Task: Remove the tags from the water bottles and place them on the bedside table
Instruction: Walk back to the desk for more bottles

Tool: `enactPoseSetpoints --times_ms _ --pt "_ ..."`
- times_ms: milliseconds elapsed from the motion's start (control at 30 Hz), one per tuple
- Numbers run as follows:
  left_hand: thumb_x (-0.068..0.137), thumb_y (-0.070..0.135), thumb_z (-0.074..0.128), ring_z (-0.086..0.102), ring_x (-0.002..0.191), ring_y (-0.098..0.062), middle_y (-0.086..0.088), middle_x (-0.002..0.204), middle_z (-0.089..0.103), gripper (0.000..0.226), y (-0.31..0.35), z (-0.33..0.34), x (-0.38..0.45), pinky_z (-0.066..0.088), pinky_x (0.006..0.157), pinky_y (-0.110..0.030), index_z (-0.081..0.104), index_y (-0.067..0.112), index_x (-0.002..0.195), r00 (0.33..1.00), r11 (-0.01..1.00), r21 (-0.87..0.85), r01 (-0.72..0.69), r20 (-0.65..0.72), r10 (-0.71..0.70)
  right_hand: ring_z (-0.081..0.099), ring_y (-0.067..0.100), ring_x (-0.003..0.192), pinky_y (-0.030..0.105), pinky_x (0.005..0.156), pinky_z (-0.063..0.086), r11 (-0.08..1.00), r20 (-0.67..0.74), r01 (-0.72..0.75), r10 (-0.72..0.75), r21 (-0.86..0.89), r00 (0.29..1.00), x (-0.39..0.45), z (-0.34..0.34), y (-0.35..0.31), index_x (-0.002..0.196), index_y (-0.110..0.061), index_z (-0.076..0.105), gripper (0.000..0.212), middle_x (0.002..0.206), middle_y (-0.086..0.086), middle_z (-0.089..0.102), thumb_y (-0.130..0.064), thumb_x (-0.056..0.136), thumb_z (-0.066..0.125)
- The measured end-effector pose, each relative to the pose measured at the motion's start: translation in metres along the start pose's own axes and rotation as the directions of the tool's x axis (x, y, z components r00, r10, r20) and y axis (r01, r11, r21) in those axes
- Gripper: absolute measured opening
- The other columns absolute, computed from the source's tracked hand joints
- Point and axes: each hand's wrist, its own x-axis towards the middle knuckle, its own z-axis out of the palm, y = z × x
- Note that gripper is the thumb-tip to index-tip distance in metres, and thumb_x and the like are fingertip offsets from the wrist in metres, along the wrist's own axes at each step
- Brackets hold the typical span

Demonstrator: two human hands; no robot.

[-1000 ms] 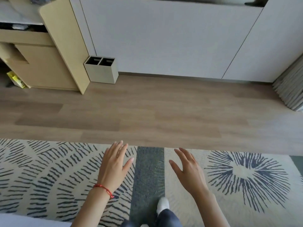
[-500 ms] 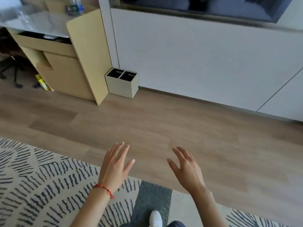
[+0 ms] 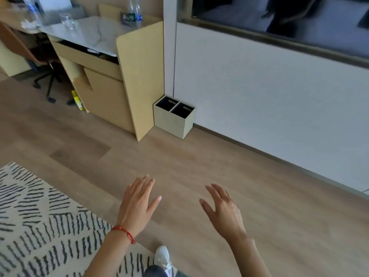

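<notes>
While both bare hands hang out in front of the person over the pale wood-plank floor [image 3: 249,176], neither one grips anything. The left hand [image 3: 137,204], with a thin red string bracelet [image 3: 124,232] at the wrist, is spread flat, fingers [image 3: 144,183] loosely apart and palm down. The right hand [image 3: 223,210] sits near it to the right, also empty, its fingers splayed and slightly curled.

Far off to the upper left stands a light wooden desk with a white marble-look top [image 3: 89,35]. Two clear plastic water bottles [image 3: 134,11] with blue labels stand together at the far right corner of that top, a dark tag [image 3: 127,18] hanging against them; the blur keeps me from telling how it is attached. Another clear bottle [image 3: 33,11] stands at the far left, and a clear drinking glass [image 3: 67,21] sits between the two spots. A brown office chair on a black wheeled base [image 3: 30,54] is tucked at the left of the desk.

Just right of the desk's side panel, on the floor against the white wall panel [image 3: 259,92], sits a beige two-compartment bin [image 3: 173,118] with dark insides. A cream rug with black dashed stripes [image 3: 40,226] covers the near left floor, and a white sneaker [image 3: 162,256] shows at the bottom edge between the forearms.
</notes>
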Motion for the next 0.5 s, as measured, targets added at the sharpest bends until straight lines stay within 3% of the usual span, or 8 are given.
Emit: enactPoseSetpoints --times_ms 167,300,400,433,500 --pt "0.075 0.074 -0.002 0.025 0.139 -0.025 -0.009 0.148 0.032 0.095 -0.050 -0.034 0.070 0.016 0.113 -0.038 0.035 0.014 0.139 0.996 0.998 0.013 0.069 -0.048 -0.068 0.034 0.012 0.134 0.030 0.100 0.039 0.996 0.041 0.089 -0.089 0.003 0.995 0.100 0.005 -0.044 0.137 -0.028 0.039 0.050 0.146 -0.006 0.037 -0.050 0.093 0.040" --pt "0.088 0.061 0.018 0.014 0.142 -0.021 -0.006 0.153 0.022 0.070 -0.090 -0.051 0.103 0.009 0.115 -0.036 0.027 0.017 0.142 0.983 0.984 0.022 0.177 -0.048 -0.175 0.033 0.012 0.134 0.029 0.102 0.037 0.986 0.078 0.169 -0.169 0.005 0.983 0.162 0.017 -0.075 0.137 -0.026 0.040 0.049 0.146 -0.005 0.037 -0.049 0.093 0.040" --pt "0.074 0.075 -0.008 0.016 0.141 -0.024 -0.009 0.151 0.025 0.098 -0.118 -0.062 0.116 0.015 0.116 -0.041 0.029 0.015 0.141 0.962 0.966 -0.013 0.257 -0.091 -0.257 0.032 0.011 0.135 0.026 0.104 0.033 0.966 0.133 0.260 -0.256 -0.012 0.958 0.203 0.029 -0.101 0.137 -0.026 0.038 0.050 0.146 -0.007 0.036 -0.050 0.093 0.039" --pt "0.070 0.077 -0.010 0.015 0.142 -0.024 -0.009 0.151 0.024 0.102 -0.128 -0.065 0.121 0.016 0.116 -0.041 0.030 0.014 0.141 0.951 0.956 -0.026 0.293 -0.100 -0.294 0.032 0.010 0.135 0.025 0.105 0.031 0.956 0.153 0.292 -0.287 -0.013 0.946 0.219 0.033 -0.110 0.138 -0.026 0.038 0.050 0.147 -0.007 0.036 -0.049 0.093 0.039" --pt "0.080 0.073 0.006 0.014 0.142 -0.024 -0.009 0.152 0.023 0.088 -0.146 -0.071 0.128 0.013 0.116 -0.039 0.030 0.014 0.141 0.918 0.924 -0.077 0.373 -0.114 -0.380 0.031 0.010 0.135 0.025 0.106 0.028 0.941 0.193 0.338 -0.332 0.004 0.923 0.249 0.043 -0.129 0.138 -0.027 0.037 0.049 0.147 -0.008 0.035 -0.049 0.093 0.040"
